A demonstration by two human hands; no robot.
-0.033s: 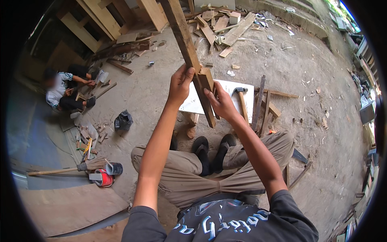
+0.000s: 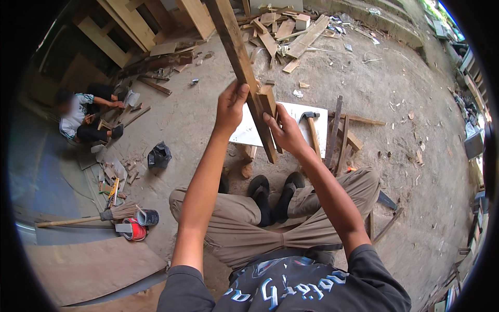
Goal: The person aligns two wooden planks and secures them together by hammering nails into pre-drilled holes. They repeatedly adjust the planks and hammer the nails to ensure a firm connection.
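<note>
A long, dark wooden beam (image 2: 235,44) slants from the top of the view down to above my feet. My left hand (image 2: 231,108) is closed round its left side, about two thirds of the way down. Against the beam's right side lies a shorter wooden block (image 2: 267,100), its upper end showing a paler cut face. My right hand (image 2: 286,129) is closed on this block, thumb in front. Whether block and beam are joined, I cannot tell. Beneath them is a white board (image 2: 247,134), with a claw hammer (image 2: 313,134) lying on its right part.
Narrow wood strips (image 2: 333,130) rest right of the board. A black bag (image 2: 159,155), a broom (image 2: 78,221) and a red bucket (image 2: 136,232) stand left. Another person (image 2: 83,114) sits far left with wood pieces. Scrap wood (image 2: 306,39) is heaped at the back.
The beam and block have shifted very slightly up and to the left with my hands. At the far left, the other person's hands have moved a little.
</note>
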